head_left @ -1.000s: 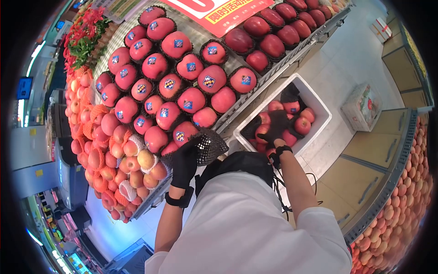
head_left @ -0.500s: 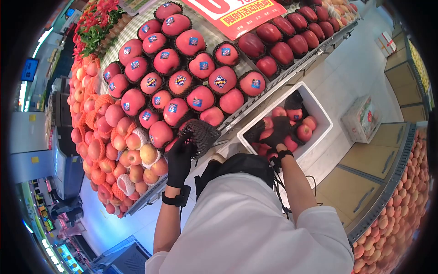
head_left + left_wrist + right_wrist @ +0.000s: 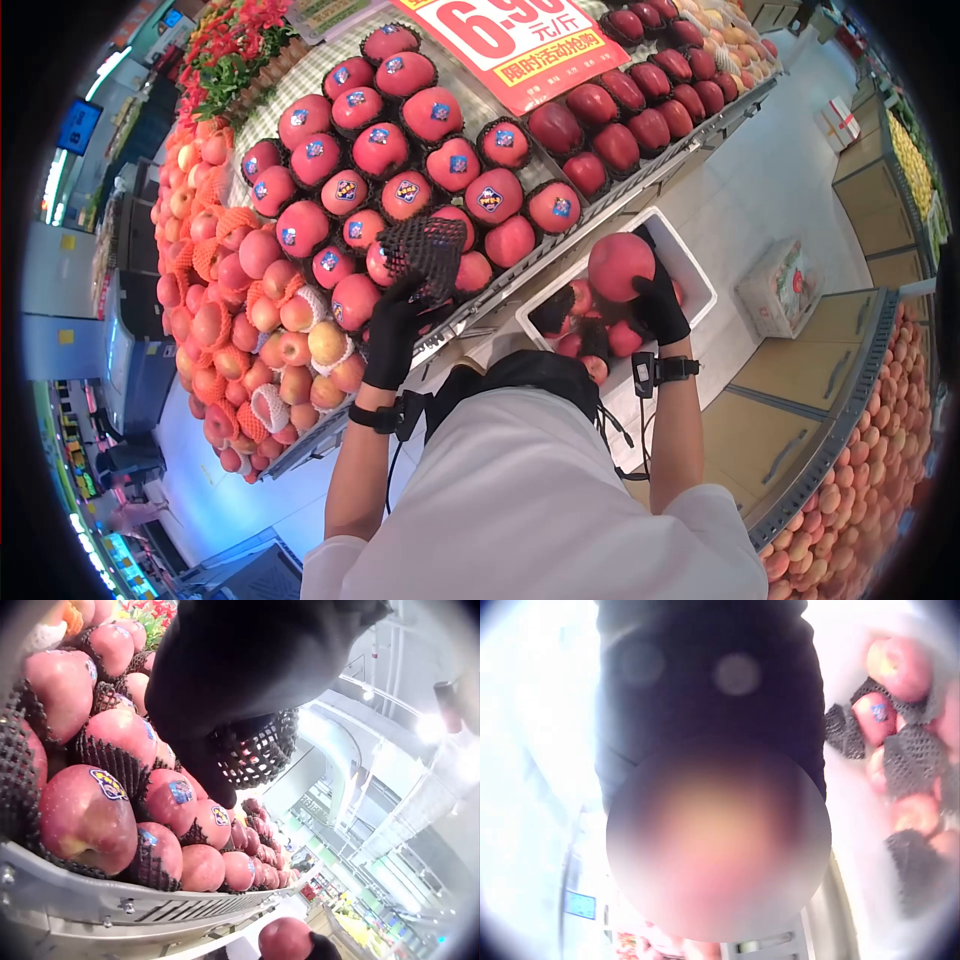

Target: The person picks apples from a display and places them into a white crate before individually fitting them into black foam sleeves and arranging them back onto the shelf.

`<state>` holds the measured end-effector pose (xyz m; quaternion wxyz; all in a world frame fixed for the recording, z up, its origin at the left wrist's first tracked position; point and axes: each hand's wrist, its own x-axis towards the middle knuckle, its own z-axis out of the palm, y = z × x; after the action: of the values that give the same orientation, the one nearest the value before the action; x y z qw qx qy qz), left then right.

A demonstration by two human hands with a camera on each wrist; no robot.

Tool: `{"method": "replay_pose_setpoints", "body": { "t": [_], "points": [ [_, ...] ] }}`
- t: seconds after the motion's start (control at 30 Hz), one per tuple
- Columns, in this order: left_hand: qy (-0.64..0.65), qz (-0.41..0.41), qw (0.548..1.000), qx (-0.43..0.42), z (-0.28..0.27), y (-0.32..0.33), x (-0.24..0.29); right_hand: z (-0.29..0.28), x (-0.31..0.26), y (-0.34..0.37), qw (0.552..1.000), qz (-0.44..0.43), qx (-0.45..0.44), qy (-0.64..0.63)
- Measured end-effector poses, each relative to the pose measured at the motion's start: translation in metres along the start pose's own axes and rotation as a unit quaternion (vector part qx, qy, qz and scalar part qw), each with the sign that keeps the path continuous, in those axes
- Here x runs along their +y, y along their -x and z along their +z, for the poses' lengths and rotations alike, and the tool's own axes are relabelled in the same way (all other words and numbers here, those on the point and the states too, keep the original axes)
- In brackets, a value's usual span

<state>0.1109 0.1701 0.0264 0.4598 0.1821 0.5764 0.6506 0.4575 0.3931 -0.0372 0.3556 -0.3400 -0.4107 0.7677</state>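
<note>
My gloved left hand (image 3: 393, 335) holds a black foam net sleeve (image 3: 432, 258) over the front of the apple display. In the left wrist view, the sleeve (image 3: 259, 754) hangs open with its mesh spread, just past the dark fingers. My gloved right hand (image 3: 660, 308) grips a large red apple (image 3: 620, 266) above a white foam box (image 3: 692, 268); no sleeve shows on this apple. Loose apples (image 3: 622, 338) and dark nets lie in the box. The right wrist view is blurred over the middle, hiding the grip there.
Stickered red apples (image 3: 380, 148) in black nets fill the sloping stand. Darker apples (image 3: 650, 130) sit beyond a price sign (image 3: 510, 50). Netted fruit (image 3: 262, 310) is piled at left. The stand's metal edge (image 3: 560, 238) runs beside the box. A carton (image 3: 785, 290) stands on the floor.
My right hand has come up out of the box with an apple. My left hand has moved slightly up and forward over the display, still holding the net sleeve.
</note>
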Motion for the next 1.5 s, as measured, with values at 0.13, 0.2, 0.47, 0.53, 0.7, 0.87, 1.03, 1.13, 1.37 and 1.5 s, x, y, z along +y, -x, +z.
{"method": "replay_pose_setpoints", "body": {
  "t": [0.13,0.2,0.47,0.53,0.7,0.87,1.03,1.13,1.37,1.5],
  "points": [
    [-0.166,0.046,0.984,-0.054,0.04,-0.001,0.029,0.047,-0.021,-0.004,0.995,0.002,-0.036,-0.093],
    [-0.01,-0.045,0.998,-0.05,0.054,0.002,0.045,0.072,-0.027,-0.018,0.991,-0.076,-0.113,0.016],
    [-0.173,0.066,0.969,-0.165,0.054,-0.002,0.042,0.191,-0.052,-0.002,0.875,-0.268,-0.218,0.339],
    [-0.189,0.045,0.971,-0.142,0.057,0.002,0.043,0.214,-0.062,0.003,0.835,-0.328,-0.245,0.367],
    [-0.134,0.119,0.977,-0.113,0.044,0.002,0.031,0.224,-0.046,0.006,0.812,-0.344,-0.245,0.403],
    [-0.01,0.095,0.988,-0.122,0.052,0.02,0.029,0.223,-0.053,0.016,0.884,-0.245,-0.268,0.293],
    [-0.173,0.26,0.944,-0.102,0.054,0.022,0.043,0.205,-0.033,0.001,0.913,-0.119,-0.255,0.297],
    [0.089,0.113,0.99,0.001,0.053,0.017,0.035,0.214,-0.03,0.004,0.948,-0.005,-0.246,0.202],
    [-0.174,0.254,0.945,0.109,0.077,0.031,0.038,0.236,-0.015,0.008,0.985,-0.035,-0.148,0.085],
    [-0.067,0.208,0.973,0.076,0.067,0.036,0.054,0.216,-0.022,-0.003,0.973,-0.06,-0.221,0.0]
  ]
}}
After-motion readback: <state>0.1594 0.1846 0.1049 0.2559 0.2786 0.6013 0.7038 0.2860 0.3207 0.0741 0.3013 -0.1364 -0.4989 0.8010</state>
